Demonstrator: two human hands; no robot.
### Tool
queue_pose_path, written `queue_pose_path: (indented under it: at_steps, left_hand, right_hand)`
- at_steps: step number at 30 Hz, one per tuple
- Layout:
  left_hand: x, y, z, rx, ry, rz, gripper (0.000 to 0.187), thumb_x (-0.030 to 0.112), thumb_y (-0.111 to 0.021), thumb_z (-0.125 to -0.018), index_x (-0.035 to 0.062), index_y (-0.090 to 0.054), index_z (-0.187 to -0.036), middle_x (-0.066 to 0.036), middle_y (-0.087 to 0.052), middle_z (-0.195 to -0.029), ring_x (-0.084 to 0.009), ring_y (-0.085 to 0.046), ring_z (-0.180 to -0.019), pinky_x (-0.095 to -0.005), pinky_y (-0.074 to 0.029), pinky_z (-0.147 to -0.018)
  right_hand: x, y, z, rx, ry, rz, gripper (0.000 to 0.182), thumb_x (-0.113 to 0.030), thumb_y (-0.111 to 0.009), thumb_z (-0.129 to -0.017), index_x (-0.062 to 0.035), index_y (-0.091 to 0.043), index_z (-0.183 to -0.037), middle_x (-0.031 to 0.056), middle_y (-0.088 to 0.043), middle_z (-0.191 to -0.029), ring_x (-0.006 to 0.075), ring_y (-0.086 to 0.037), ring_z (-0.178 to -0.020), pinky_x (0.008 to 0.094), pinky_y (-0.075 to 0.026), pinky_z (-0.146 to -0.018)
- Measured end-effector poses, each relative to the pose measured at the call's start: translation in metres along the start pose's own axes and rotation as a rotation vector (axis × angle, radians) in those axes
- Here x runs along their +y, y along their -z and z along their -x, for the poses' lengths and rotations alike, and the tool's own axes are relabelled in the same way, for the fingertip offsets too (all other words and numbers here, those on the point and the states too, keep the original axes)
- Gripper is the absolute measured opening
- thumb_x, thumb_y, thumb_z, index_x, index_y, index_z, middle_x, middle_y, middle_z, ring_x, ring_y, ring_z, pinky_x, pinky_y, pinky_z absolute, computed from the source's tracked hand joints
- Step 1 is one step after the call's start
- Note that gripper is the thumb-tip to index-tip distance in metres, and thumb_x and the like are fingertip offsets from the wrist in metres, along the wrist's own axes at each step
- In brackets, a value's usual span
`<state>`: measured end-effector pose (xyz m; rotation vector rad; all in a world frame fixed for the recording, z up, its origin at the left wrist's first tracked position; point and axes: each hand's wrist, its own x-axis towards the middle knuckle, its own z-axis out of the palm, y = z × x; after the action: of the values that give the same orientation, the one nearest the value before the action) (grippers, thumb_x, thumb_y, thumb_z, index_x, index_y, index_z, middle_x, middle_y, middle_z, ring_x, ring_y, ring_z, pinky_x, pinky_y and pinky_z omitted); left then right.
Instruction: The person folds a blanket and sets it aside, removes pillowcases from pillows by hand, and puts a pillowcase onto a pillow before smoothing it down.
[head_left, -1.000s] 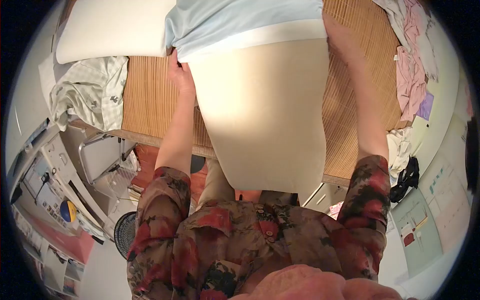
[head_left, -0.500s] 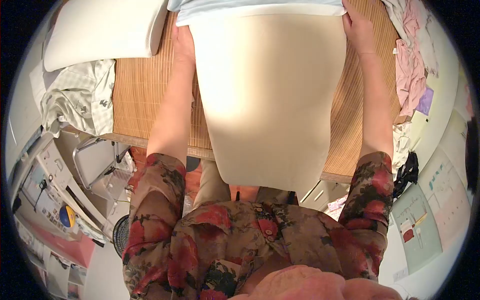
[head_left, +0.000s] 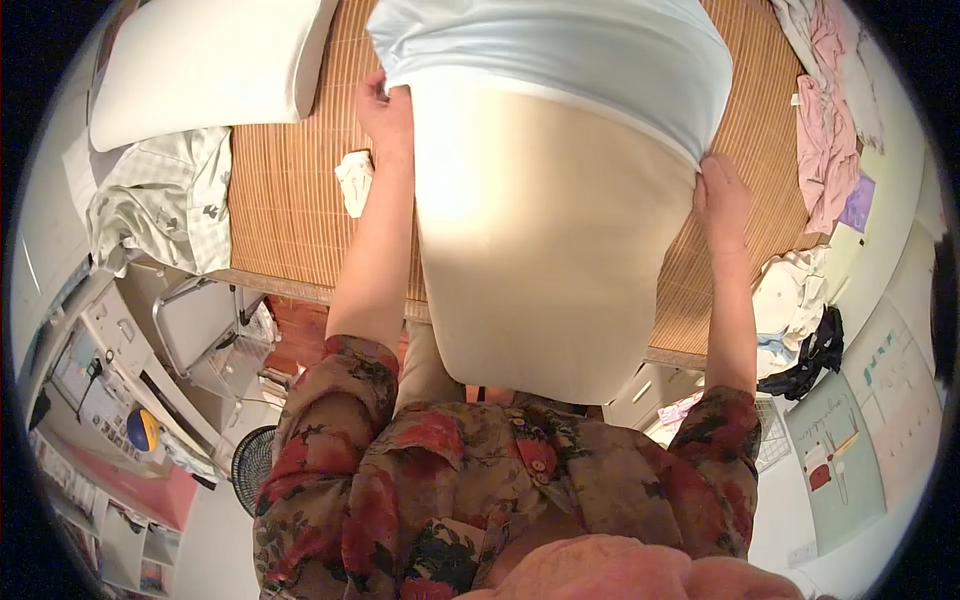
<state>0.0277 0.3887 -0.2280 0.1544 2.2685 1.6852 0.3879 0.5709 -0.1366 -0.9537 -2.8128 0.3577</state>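
Note:
A cream foam pillow [head_left: 550, 240] lies lengthwise in front of me, its near end reaching past the mat's edge toward my body. The light blue pillowcase [head_left: 570, 45] covers its far part, with the white-edged opening running across the pillow. My left hand [head_left: 388, 112] is closed at the left corner of that opening, fingers curled around the hem. On the other side, my right hand [head_left: 724, 195] pinches the hem lower down, so the opening slants toward me on the right. The fingertips of both hands are partly hidden by cloth.
The bamboo mat [head_left: 285, 190] lies under everything. A second white pillow [head_left: 205, 65] is at the far left, above a crumpled checked cloth [head_left: 165, 200]. A small white cloth [head_left: 355, 182] rests by my left forearm. Pink clothing [head_left: 828, 150] and a black garment [head_left: 810, 355] line the right side.
The pillowcase hem has come nearer to me along the pillow, most on the right. My right hand moved down toward me with it; my left hand shifted slightly nearer and right.

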Motion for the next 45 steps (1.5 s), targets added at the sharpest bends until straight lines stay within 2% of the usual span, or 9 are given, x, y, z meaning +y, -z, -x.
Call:
queue_pose_path:
  at_steps: [6,12,15,18,21,27,31,33,45]
  left_hand:
    - [0.026,0.039,0.045,-0.343,-0.222,-0.737,0.027,0.002,-0.047,-0.085,-0.0053,-0.058,-0.108,-0.013,-0.064,-0.090,-0.0203,-0.061,-0.080,-0.0330,-0.048,-0.067]
    - [-0.008,0.048,0.063,-0.466,-0.079,-0.164,0.034,0.011,-0.044,-0.091,-0.0044,-0.051,-0.120,-0.013,-0.063,-0.101,-0.0212,-0.060,-0.090,-0.0287,-0.048,-0.079]
    - [0.015,0.021,0.039,-0.681,0.196,0.164,0.045,0.026,-0.044,-0.094,-0.0036,-0.042,-0.129,-0.014,-0.060,-0.111,-0.0206,-0.059,-0.096,-0.0284,-0.049,-0.081]
    - [0.071,-0.009,0.040,-0.583,0.361,-0.255,0.060,0.042,-0.042,-0.094,-0.0026,-0.036,-0.133,-0.015,-0.056,-0.117,-0.0198,-0.057,-0.099,-0.0293,-0.050,-0.080]
    - [0.077,-0.019,0.037,-0.590,0.757,0.299,0.065,0.051,-0.040,-0.092,-0.0026,-0.042,-0.129,-0.014,-0.054,-0.120,-0.0193,-0.056,-0.102,-0.0287,-0.049,-0.083]
    - [0.255,-0.023,0.105,-0.436,0.428,0.094,0.050,0.042,-0.047,-0.093,0.0031,-0.048,-0.125,-0.009,-0.056,-0.119,-0.0194,-0.056,-0.102,-0.0283,-0.045,-0.088]
    - [0.282,-0.058,0.144,-0.558,-0.657,-0.052,0.044,0.028,-0.052,-0.093,0.0033,-0.047,-0.129,-0.011,-0.061,-0.112,-0.0205,-0.057,-0.103,-0.0280,-0.042,-0.091]
    - [0.274,-0.081,0.162,-0.533,-0.626,-0.234,0.054,0.024,-0.055,-0.087,-0.0009,-0.038,-0.132,-0.025,-0.063,-0.100,-0.0404,-0.062,-0.088,-0.0409,-0.048,-0.080]
    - [0.123,-0.178,0.307,-1.021,-0.699,-0.530,0.038,0.021,-0.058,-0.080,0.0090,-0.052,-0.116,-0.018,-0.056,-0.099,-0.0361,-0.057,-0.089,-0.0449,-0.048,-0.076]
  right_hand:
    - [-0.005,0.008,0.043,-0.051,-0.033,0.026,0.010,-0.001,-0.057,-0.071,-0.0047,-0.051,-0.078,0.0121,-0.054,-0.080,0.0325,-0.056,-0.066,0.0394,-0.046,-0.057]
    - [-0.007,0.003,0.065,0.085,-0.065,-0.100,0.005,-0.003,-0.054,-0.074,-0.0074,-0.053,-0.075,0.0107,-0.055,-0.074,0.0303,-0.057,-0.064,0.0373,-0.047,-0.055]
    - [0.007,-0.009,0.037,0.120,-0.211,-0.090,0.004,-0.002,-0.052,-0.078,-0.0045,-0.051,-0.075,0.0130,-0.055,-0.073,0.0350,-0.056,-0.066,0.0374,-0.048,-0.059]
    - [0.017,-0.029,0.029,0.098,-0.285,-0.183,0.005,-0.003,-0.051,-0.082,-0.0024,-0.056,-0.082,0.0161,-0.059,-0.076,0.0359,-0.058,-0.071,0.0371,-0.048,-0.063]
    - [0.001,-0.046,0.044,0.218,-0.528,-0.523,0.018,-0.007,-0.054,-0.084,-0.0035,-0.063,-0.099,0.0177,-0.065,-0.087,0.0291,-0.064,-0.081,0.0360,-0.049,-0.071]
    - [-0.048,-0.112,0.016,-0.143,-0.820,-1.105,0.030,-0.019,-0.055,-0.089,-0.0029,-0.058,-0.114,0.0154,-0.064,-0.104,0.0253,-0.063,-0.090,0.0353,-0.049,-0.075]
    - [-0.131,-0.104,-0.024,-0.086,-0.835,-1.555,0.032,-0.021,-0.054,-0.090,-0.0032,-0.055,-0.117,0.0145,-0.062,-0.107,0.0241,-0.062,-0.092,0.0344,-0.049,-0.076]
    - [-0.142,-0.088,-0.025,0.024,-0.868,-1.720,0.034,-0.022,-0.054,-0.091,-0.0034,-0.053,-0.119,0.0140,-0.061,-0.109,0.0235,-0.061,-0.093,0.0340,-0.049,-0.077]
    - [0.002,0.004,0.146,0.801,-1.177,-1.575,0.042,-0.028,-0.052,-0.094,-0.0045,-0.045,-0.128,0.0111,-0.054,-0.120,0.0200,-0.059,-0.099,0.0314,-0.048,-0.081]
